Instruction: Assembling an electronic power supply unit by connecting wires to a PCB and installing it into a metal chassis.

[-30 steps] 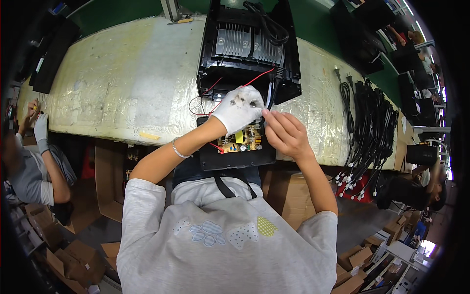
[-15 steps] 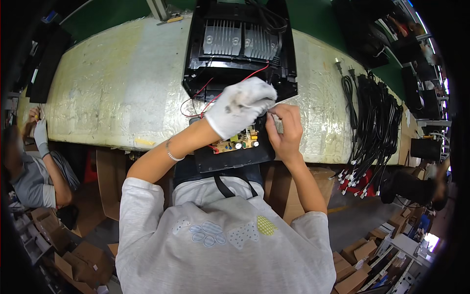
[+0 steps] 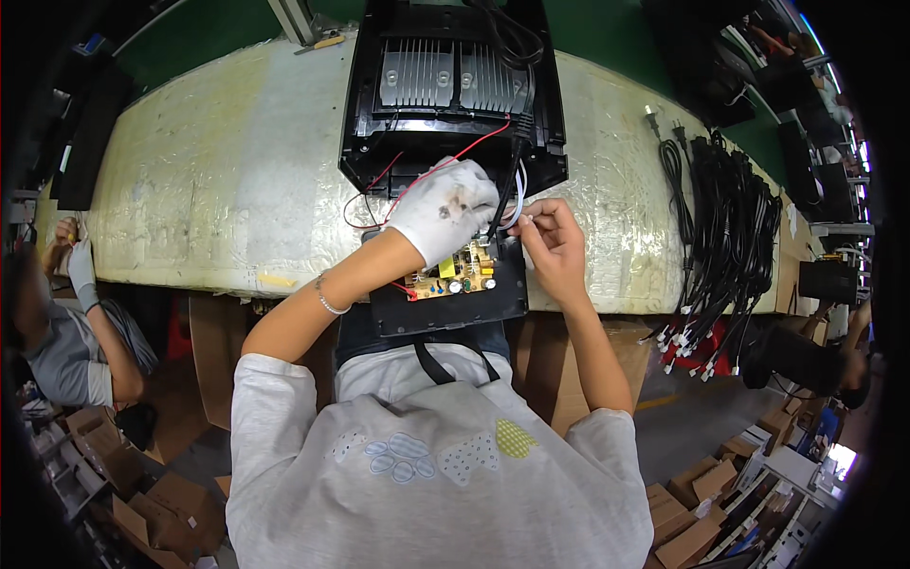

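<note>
Left hand (image 3: 445, 211) in a stained white glove, laid over the near edge of an open black housing (image 3: 450, 90), fingers curled around a bundle of black and white wires (image 3: 507, 194); grip closed on those wires, though the fingertips themselves hidden behind the glove. Right hand (image 3: 553, 245) bare, just beside the left, thumb and forefinger pinched on the end of a thin white wire (image 3: 523, 211) at the housing's near right corner; grip tight, nearly shut.

Open black housing lying flat on the tabletop (image 3: 209, 190), a pale, plastic-wrapped surface. Inside the housing a ribbed grey heat sink (image 3: 453, 83) toward the far side. Red wire (image 3: 445, 166) running from the housing's interior down past the gloved hand toward a small circuit board (image 3: 453, 275). Circuit board tan, studded with small parts, seated on a black tray (image 3: 445, 299) at the tabletop's near edge, directly below both hands and against the person's body.

To the right, well apart from the hands, a heap of black power cords (image 3: 725, 228) draped over the tabletop's edge, plug ends hanging down. At far left, another person's gloved hand (image 3: 81, 270) near the tabletop's end. Cardboard boxes (image 3: 152, 503) on the floor below.
</note>
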`<state>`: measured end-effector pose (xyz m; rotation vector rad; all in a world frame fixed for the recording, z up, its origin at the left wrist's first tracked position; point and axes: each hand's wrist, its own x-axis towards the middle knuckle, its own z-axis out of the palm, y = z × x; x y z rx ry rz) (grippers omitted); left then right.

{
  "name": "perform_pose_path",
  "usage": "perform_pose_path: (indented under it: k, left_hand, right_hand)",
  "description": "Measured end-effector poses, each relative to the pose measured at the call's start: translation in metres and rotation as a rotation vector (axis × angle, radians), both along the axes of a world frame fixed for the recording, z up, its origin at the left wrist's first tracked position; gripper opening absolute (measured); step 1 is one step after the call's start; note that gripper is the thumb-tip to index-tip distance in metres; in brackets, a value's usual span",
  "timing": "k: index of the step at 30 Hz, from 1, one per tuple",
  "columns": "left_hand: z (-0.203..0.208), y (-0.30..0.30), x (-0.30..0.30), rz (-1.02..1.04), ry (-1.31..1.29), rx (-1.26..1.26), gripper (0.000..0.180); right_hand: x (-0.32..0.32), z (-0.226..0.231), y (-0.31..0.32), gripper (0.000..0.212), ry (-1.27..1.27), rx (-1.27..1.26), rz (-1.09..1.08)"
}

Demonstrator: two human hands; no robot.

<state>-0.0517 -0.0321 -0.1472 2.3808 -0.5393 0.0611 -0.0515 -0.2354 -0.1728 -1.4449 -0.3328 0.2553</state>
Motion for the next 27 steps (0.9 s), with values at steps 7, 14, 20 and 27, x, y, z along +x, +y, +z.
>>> perform_pose_path:
  k: [7,14,20,27]
  left_hand:
    - [-0.004,0.005,-0.013,0.058,-0.09,-0.183,0.016]
    - [0.004,0.004,-0.025,0.085,-0.209,-0.215,0.005]
    - [0.005,-0.004,-0.014,-0.026,-0.134,-0.373,0.011]
    - [0.003,-0.007,-0.001,-0.164,-0.259,-0.268,0.023]
  right_hand:
    - [0.008,0.019,-0.001,0.02,-1.352,-0.689,-0.183]
    - [0.019,0.025,0.007,0.017,-1.412,-0.75,0.005]
    - [0.003,0.013,0.014,0.024,-1.179,-0.687,-0.192]
    - [-0.009,0.004,0.014,0.022,-0.804,-0.535,-0.321]
